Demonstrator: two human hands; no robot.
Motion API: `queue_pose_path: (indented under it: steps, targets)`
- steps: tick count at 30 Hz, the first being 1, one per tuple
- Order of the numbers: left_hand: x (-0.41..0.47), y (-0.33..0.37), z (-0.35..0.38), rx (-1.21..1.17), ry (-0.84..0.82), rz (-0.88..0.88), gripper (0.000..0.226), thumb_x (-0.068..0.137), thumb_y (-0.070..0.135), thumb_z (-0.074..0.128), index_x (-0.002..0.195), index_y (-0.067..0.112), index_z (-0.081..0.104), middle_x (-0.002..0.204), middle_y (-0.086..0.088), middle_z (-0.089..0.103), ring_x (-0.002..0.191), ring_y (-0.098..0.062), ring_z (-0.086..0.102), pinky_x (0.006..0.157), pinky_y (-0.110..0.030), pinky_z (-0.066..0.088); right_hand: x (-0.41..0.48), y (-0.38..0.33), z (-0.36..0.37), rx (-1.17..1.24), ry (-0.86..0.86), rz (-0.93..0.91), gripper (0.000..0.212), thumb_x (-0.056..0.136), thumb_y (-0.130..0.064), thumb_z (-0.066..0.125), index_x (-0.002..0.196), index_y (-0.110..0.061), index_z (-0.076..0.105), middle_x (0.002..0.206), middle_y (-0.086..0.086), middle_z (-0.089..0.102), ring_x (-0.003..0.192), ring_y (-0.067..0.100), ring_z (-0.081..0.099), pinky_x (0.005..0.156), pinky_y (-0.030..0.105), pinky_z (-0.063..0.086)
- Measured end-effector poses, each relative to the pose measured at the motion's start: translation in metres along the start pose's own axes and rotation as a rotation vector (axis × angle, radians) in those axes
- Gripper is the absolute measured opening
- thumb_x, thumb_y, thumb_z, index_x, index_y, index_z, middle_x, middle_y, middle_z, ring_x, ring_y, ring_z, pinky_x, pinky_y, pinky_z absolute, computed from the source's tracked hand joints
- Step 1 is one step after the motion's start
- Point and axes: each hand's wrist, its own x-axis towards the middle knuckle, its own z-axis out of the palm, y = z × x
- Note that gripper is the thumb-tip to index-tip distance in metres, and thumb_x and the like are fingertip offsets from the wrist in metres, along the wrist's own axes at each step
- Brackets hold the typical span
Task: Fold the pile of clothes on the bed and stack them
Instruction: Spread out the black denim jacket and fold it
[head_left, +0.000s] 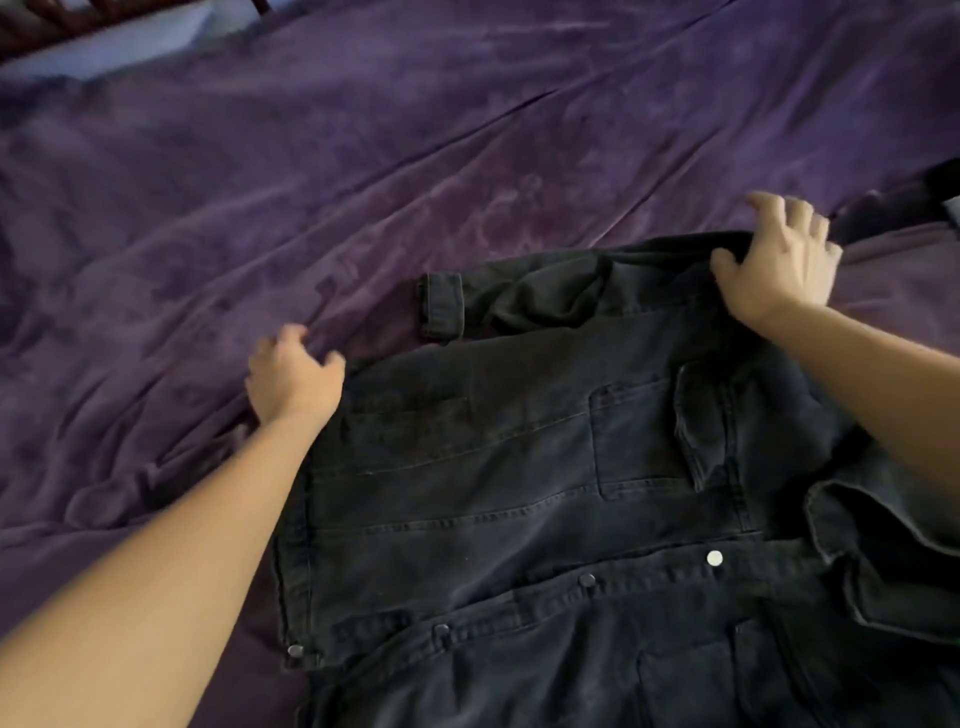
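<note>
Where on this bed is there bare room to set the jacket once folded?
The purple bedspread lies bare beyond the jacket, up to the pale blue bedding, and left of the left hand. Crowded: far right, where dark clothes lie behind the right hand.

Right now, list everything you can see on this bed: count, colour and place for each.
jacket: one, black denim, spread out on the near right, one sleeve bunched along its far edge
snap buttons: four visible, one bright silver and three darker, in a row on the jacket
bedspread: one, purple, rumpled, under everything
pale cloth: one, pale blue, far left corner; perhaps a pillow
dark cloth: one, blackish, right edge, too cut off to name
left hand: one, at the jacket's far left corner, fingers curled; grip blurred
right hand: one, pinches the jacket's far right edge
</note>
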Motion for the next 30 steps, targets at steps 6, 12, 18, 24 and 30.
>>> queue_pose_path:
  steps: [6, 12, 18, 24, 30]
  targets:
    - [0.005, 0.102, 0.052, -0.651, -0.516, -0.217, 0.063, 0.075, 0.055, 0.072, 0.122, 0.018, 0.052, 0.114, -0.001, 0.058, 0.094, -0.024, 0.061, 0.082, -0.036, 0.051, -0.113, 0.007, 0.044, 0.099, -0.010, -0.247, 0.056, 0.090, -0.043, 0.054, 0.140, -0.022, 0.041, 0.152, 0.009, 0.033, 0.139, 0.029, 0.028, 0.103, 0.047, 0.034]
    - [0.037, 0.164, 0.055, -1.048, -0.167, -0.160, 0.019, 0.088, 0.002, 0.059, 0.095, 0.016, 0.050, 0.106, -0.012, 0.060, 0.067, -0.015, 0.062, 0.048, -0.025, 0.053, -0.129, 0.066, 0.086, -0.147, -0.501, -0.118, 0.081, 0.090, -0.065, 0.039, 0.152, -0.036, -0.005, 0.163, -0.004, -0.005, 0.149, 0.019, 0.000, 0.108, 0.058, 0.028]
    - [0.105, 0.200, -0.021, -0.948, -0.166, -0.056, 0.049, 0.091, 0.012, 0.055, 0.133, 0.026, 0.035, 0.125, 0.006, 0.050, 0.098, -0.012, 0.057, 0.065, -0.024, 0.051, -0.117, 0.066, 0.088, -0.127, -0.618, -0.091, 0.090, 0.087, -0.064, 0.048, 0.149, -0.040, -0.013, 0.161, -0.006, -0.010, 0.148, 0.021, 0.000, 0.107, 0.060, 0.028]
    - [0.007, 0.139, 0.040, -0.497, -0.127, 0.066, 0.038, 0.087, 0.019, 0.063, 0.123, 0.011, 0.056, 0.120, -0.015, 0.062, 0.106, -0.028, 0.060, 0.092, -0.034, 0.048, -0.105, 0.065, 0.069, -0.044, -0.749, -0.064, 0.103, 0.082, -0.056, 0.064, 0.152, -0.038, -0.009, 0.162, -0.007, -0.009, 0.148, 0.019, 0.000, 0.110, 0.058, 0.023]
    - [-0.180, 0.037, 0.070, 0.072, -0.190, 0.492, 0.031, 0.081, 0.011, 0.067, 0.111, 0.011, 0.066, 0.125, -0.016, 0.053, 0.112, -0.038, 0.051, 0.091, -0.044, 0.044, -0.159, 0.106, 0.028, -0.159, -0.636, -0.183, 0.091, 0.087, -0.052, 0.059, 0.153, -0.034, -0.002, 0.162, 0.003, 0.010, 0.146, 0.024, 0.017, 0.110, 0.047, 0.028]
